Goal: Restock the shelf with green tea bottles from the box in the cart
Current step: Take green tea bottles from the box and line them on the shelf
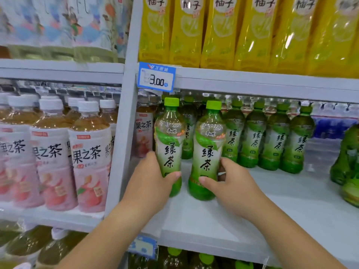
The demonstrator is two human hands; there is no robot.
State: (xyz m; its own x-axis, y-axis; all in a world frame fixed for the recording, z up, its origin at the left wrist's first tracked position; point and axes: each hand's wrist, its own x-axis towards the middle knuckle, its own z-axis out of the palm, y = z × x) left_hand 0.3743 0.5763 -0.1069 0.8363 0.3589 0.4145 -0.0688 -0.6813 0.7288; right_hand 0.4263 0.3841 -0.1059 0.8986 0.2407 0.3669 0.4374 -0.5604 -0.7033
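Clear glossy plastic green tea bottles with smooth film labels stand on a matt, smooth grey-white shelf, centre frame.

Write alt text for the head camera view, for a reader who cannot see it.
Two upright green tea bottles are held at the front of a white shelf: the left bottle in the left hand, the right bottle in the right hand. More stand in a row behind, under a price tag reading 3.00.
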